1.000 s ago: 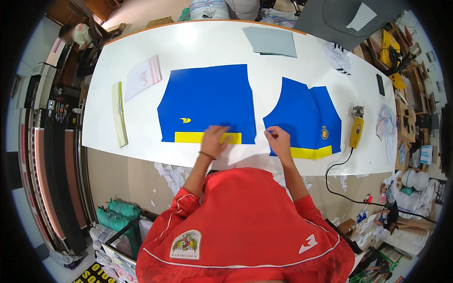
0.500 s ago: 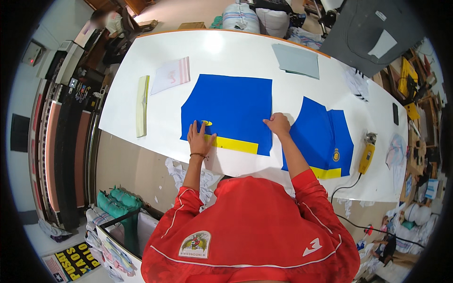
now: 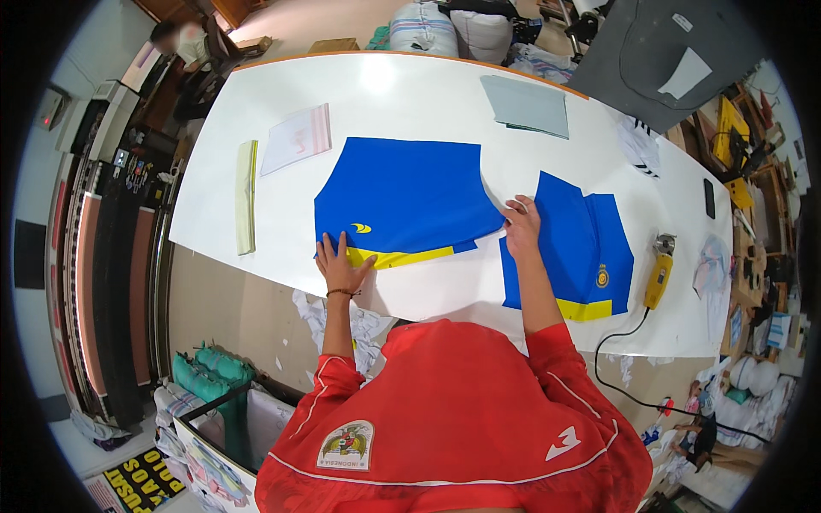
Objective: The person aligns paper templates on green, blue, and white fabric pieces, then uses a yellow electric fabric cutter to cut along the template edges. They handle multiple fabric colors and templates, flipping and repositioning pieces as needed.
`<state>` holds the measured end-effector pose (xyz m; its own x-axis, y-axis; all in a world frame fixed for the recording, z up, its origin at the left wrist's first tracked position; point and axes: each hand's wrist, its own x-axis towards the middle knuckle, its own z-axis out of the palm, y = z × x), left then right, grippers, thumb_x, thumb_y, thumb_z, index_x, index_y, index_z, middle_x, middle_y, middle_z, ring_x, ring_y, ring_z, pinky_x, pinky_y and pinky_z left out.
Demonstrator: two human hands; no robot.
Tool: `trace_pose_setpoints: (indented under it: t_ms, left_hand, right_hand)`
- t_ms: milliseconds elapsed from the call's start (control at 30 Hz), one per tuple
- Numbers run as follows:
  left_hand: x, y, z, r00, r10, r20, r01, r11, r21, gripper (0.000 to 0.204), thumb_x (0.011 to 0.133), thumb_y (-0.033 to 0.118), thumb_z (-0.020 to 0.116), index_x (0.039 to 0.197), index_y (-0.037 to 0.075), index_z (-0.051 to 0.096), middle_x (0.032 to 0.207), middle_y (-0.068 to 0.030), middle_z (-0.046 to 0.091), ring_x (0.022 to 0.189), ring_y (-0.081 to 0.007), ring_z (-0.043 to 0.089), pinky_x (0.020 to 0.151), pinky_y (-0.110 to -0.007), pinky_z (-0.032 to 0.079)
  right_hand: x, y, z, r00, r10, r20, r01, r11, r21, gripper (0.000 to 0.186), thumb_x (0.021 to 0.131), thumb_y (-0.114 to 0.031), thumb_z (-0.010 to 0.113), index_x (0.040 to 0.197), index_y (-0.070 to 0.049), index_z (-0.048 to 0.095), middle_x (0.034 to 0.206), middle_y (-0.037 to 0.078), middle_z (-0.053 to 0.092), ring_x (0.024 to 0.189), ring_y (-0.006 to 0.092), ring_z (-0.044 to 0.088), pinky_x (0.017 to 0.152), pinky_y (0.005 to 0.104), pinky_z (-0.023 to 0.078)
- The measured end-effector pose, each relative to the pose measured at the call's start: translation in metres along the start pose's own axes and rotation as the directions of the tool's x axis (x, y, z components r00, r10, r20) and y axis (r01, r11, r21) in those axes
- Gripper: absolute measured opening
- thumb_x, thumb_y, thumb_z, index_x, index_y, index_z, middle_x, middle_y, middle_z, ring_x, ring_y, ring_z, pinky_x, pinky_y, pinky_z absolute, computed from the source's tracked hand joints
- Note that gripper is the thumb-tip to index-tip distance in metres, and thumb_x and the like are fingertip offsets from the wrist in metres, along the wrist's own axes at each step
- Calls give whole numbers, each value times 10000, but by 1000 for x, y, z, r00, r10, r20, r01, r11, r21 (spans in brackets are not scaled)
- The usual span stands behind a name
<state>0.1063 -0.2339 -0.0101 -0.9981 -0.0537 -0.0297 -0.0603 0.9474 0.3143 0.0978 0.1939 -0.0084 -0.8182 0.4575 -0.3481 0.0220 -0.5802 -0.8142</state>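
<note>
My left hand (image 3: 344, 267) rests with spread fingers on the lower left corner of a blue fabric piece (image 3: 402, 179), which has a yellow band (image 3: 402, 256) and a small yellow mark (image 3: 360, 228). With pinched fingers, my right hand (image 3: 517, 221) holds that piece's right corner, raised so the edge bends up and shows a layer beneath. Beside it on the right lies a second blue piece (image 3: 564, 227) with a yellow strip and crest, partly behind my right arm. A yellow electric cutter (image 3: 657, 278) lies farther right, its cord hanging off the table.
The white table (image 3: 214, 205) carries a pale folded strip (image 3: 245, 197), a pink-striped piece (image 3: 295, 137), grey pieces (image 3: 526, 104), white fabric (image 3: 637, 145) and a phone (image 3: 709, 198). A seated person (image 3: 197, 51) is at the back left. A long machine (image 3: 115, 282) stands left.
My left hand has shifted left to the piece's lower corner. My right hand has gone to its right edge, then moved further right, lifting and bending that corner.
</note>
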Motion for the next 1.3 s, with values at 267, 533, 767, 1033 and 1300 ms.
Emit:
trace_pose_setpoints:
  t_ms: [267,533,767,1033,1300]
  left_hand:
    - [-17,82,21,770,611,-183,-636,712,-298,387,858,181,797,1225,91,711,1273,-147,651,1131,-353,613,948,-495,489]
    - [-48,186,47,656,754,26,-741,651,-164,459,929,376,708,1265,64,702,1118,-111,612,1091,-295,564,899,-438,471]
    - [-64,174,44,474,875,95,-850,483,-209,378,949,363,710,1242,125,725,1146,-99,602,1133,-314,559,934,-455,473]
    - [-76,174,44,343,916,206,-858,395,-329,253,933,321,706,1059,112,772,1158,-48,682,1163,-256,603,997,-451,478]
    - [-75,184,50,249,956,154,-803,292,-519,206,959,317,699,993,138,794,895,-49,754,840,-268,711,799,-414,551]
  right_hand:
    - [-67,-1,-15,987,-137,82,149,611,-778,138,889,-104,756,1003,-29,773,778,64,733,706,147,694,660,321,546]
    - [-94,-7,-31,934,-340,106,250,415,-875,169,875,-150,773,979,-18,779,846,131,770,738,212,727,724,338,565]
    - [-110,-50,-146,844,-527,-100,129,380,-916,170,915,-171,784,964,-11,758,791,96,732,701,182,680,690,339,549]
    - [-123,-91,-272,532,-690,-491,-189,469,-863,270,949,-226,717,1115,-13,721,1107,157,720,1018,307,682,904,431,539]
    - [-115,-116,-275,595,-684,-422,-572,8,-820,373,941,-217,706,1230,17,686,1218,216,698,1190,373,641,967,487,529]
